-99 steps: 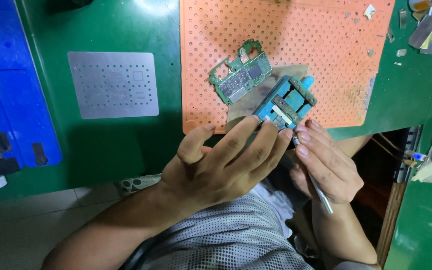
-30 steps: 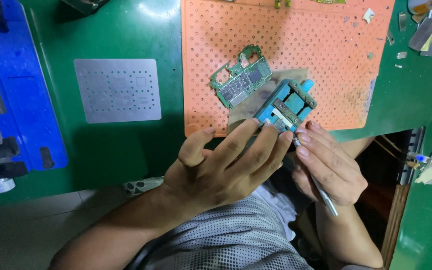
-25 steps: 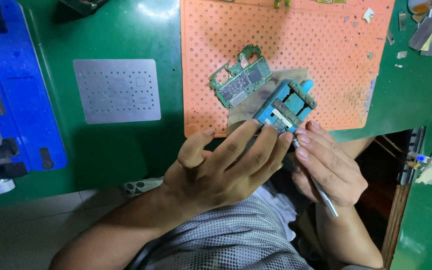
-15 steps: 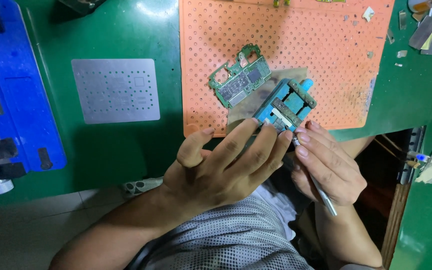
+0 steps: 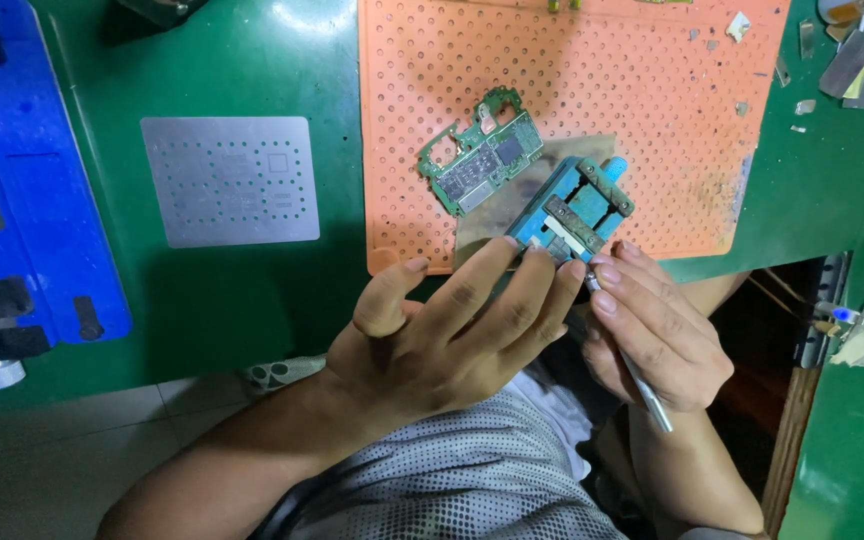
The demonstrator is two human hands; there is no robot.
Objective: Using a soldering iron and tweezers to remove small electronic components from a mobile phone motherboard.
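My left hand (image 5: pixel 452 335) lies flat with fingers stretched out, its fingertips pressing on the near end of a small blue clamp fixture (image 5: pixel 574 208) that sits at the front edge of the orange perforated mat (image 5: pixel 642 90). My right hand (image 5: pixel 657 335) grips a thin silver metal tool (image 5: pixel 642 385) like a pen, its tip at the fixture's near edge, hidden between my fingers. A green circuit board (image 5: pixel 480 152) lies loose on the mat just left of the fixture.
A square metal stencil plate (image 5: pixel 229 180) lies on the green bench to the left. A blue mat (image 5: pixel 22 190) with dark tools runs along the far left. Small metal scraps (image 5: pixel 847 65) are scattered at the top right. The bench edge drops off by my right hand.
Both hands stay in the same place on the fixture; only the view shifts slightly.
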